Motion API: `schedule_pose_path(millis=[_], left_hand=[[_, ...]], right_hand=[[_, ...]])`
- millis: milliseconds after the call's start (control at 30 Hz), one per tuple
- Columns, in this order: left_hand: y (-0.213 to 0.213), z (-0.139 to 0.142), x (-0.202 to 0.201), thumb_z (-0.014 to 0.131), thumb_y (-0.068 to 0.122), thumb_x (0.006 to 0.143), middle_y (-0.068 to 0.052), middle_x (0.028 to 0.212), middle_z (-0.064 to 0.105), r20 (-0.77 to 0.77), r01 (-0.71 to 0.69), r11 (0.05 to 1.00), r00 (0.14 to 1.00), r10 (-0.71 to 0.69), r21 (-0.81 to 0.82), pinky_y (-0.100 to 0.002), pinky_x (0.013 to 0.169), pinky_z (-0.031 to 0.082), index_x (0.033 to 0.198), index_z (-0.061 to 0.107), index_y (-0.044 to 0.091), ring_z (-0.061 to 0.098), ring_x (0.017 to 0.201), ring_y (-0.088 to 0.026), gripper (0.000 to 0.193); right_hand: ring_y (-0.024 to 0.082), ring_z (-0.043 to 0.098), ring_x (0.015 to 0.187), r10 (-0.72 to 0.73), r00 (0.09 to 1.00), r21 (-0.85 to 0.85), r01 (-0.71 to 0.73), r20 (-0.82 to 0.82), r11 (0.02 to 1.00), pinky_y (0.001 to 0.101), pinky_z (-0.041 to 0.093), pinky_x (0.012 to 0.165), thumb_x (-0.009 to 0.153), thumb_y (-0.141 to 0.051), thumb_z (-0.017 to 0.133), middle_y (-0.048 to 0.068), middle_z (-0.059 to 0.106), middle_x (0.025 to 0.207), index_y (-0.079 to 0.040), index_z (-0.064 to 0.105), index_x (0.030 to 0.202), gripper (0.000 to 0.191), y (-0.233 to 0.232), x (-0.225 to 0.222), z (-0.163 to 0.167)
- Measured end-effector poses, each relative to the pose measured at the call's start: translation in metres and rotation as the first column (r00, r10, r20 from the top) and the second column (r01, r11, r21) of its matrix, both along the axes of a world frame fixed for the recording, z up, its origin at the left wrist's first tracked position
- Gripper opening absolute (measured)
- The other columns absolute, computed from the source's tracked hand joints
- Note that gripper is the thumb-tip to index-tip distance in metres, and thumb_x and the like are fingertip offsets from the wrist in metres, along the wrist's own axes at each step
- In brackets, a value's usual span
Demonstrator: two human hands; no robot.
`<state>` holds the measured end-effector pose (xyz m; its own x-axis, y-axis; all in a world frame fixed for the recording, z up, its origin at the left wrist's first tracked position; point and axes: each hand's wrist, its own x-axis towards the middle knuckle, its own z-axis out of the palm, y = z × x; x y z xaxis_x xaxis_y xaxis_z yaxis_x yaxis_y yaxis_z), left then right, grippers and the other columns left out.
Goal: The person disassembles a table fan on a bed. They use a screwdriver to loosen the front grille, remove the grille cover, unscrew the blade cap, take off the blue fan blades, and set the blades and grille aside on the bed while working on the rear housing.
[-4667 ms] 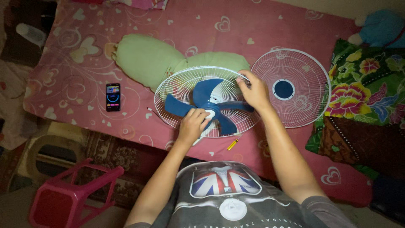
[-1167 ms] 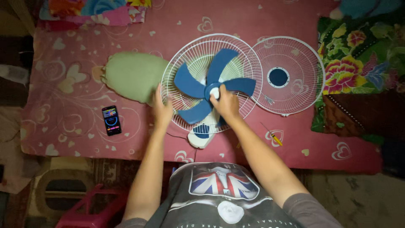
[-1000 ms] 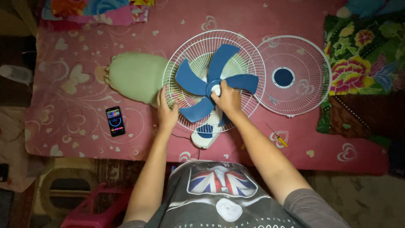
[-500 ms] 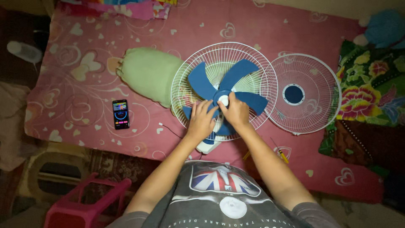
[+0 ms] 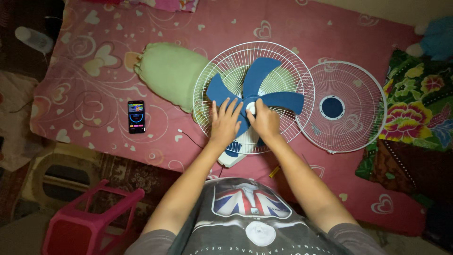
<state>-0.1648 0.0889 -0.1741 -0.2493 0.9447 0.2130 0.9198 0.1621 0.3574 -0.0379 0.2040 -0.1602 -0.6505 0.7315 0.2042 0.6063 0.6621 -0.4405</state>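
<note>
Fan [image 5: 255, 101]: lying face-up on the bed [image 5: 85, 71], toward its near edge and middle, motor housing overhanging toward the person. Front grille [image 5: 347, 106] is already lying off, just beside the fan on its right; blade [image 5: 264, 92] is still sitting on the hub inside the rear grille [image 5: 222, 71], so the blade stage appears to be in hand, with the grille refit or further stripping left. Blade is showing blue, multi-lobed; grilles white wire, round. Left hand [image 5: 224, 123]: lying flat with fingers spread, pressing a blade lobe. Right hand [image 5: 264, 122]: curling over the white hub cap, gripping it. Also present: green pillow [image 5: 172, 75] touching the rear grille's left side; phone [image 5: 136, 116] lying toward the left; pink stool [image 5: 85, 222] standing on the floor.
</note>
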Motion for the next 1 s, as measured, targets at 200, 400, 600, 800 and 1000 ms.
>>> schedule_pose_path(millis=[200, 400, 600, 800, 1000], left_hand=[[0.017, -0.001, 0.007, 0.083, 0.024, 0.076, -0.010, 0.147, 0.051, 0.080, 0.040, 0.998, 0.996, -0.044, 0.048, -0.063, 0.123, 0.018, 0.150, 0.047, 0.010, 0.042, 0.140, -0.031, 0.084], [0.028, -0.003, 0.007, 0.087, 0.027, 0.071, -0.011, 0.139, 0.055, 0.112, 0.047, 0.993, 0.992, -0.059, 0.109, -0.061, 0.123, 0.021, 0.149, 0.049, 0.011, 0.047, 0.134, -0.031, 0.088], [0.033, -0.003, 0.005, 0.089, 0.028, 0.068, -0.013, 0.135, 0.055, 0.139, 0.045, 0.990, 0.988, -0.064, 0.135, -0.062, 0.123, 0.020, 0.149, 0.050, 0.009, 0.047, 0.133, -0.032, 0.091], [0.038, 0.001, 0.001, 0.091, 0.028, 0.065, -0.013, 0.135, 0.056, 0.149, 0.071, 0.986, 0.984, -0.094, 0.153, -0.063, 0.122, 0.019, 0.145, 0.052, 0.011, 0.045, 0.136, -0.033, 0.090], [0.041, 0.002, 0.002, 0.092, 0.025, 0.062, -0.012, 0.138, 0.056, 0.146, 0.116, 0.985, 0.980, -0.134, 0.129, -0.062, 0.123, 0.019, 0.145, 0.053, 0.010, 0.043, 0.139, -0.034, 0.093]], right_hand=[[0.039, 0.069, 0.066, 0.002, 0.998, -0.013, -0.001, 0.056, 1.000, 0.0480, 0.054, 0.055, 0.084, -0.031, 0.080, 0.019, 0.069, 0.078, -0.004, 0.055, 0.095, 0.038, 0.002, 0.002, 0.002], [0.037, 0.070, 0.074, 0.033, 0.998, -0.005, -0.034, -0.051, 0.999, 0.0454, 0.055, 0.060, 0.083, -0.026, 0.079, 0.015, 0.071, 0.094, -0.005, 0.062, 0.114, 0.041, 0.003, 0.020, 0.012], [0.034, 0.069, 0.071, 0.123, 0.990, 0.059, -0.119, -0.069, 0.991, 0.0427, 0.056, 0.060, 0.084, -0.021, 0.077, 0.015, 0.066, 0.098, -0.007, 0.065, 0.123, 0.043, -0.002, 0.026, 0.021], [0.031, 0.069, 0.070, 0.176, 0.984, 0.135, -0.174, -0.001, 0.975, 0.0423, 0.054, 0.058, 0.088, -0.016, 0.074, 0.013, 0.063, 0.090, -0.007, 0.066, 0.111, 0.026, 0.005, 0.019, 0.014], [0.032, 0.068, 0.069, 0.185, 0.982, 0.142, -0.177, -0.043, 0.974, 0.0432, 0.055, 0.060, 0.088, -0.015, 0.074, 0.014, 0.062, 0.088, -0.005, 0.064, 0.102, 0.020, 0.006, 0.020, 0.007]])
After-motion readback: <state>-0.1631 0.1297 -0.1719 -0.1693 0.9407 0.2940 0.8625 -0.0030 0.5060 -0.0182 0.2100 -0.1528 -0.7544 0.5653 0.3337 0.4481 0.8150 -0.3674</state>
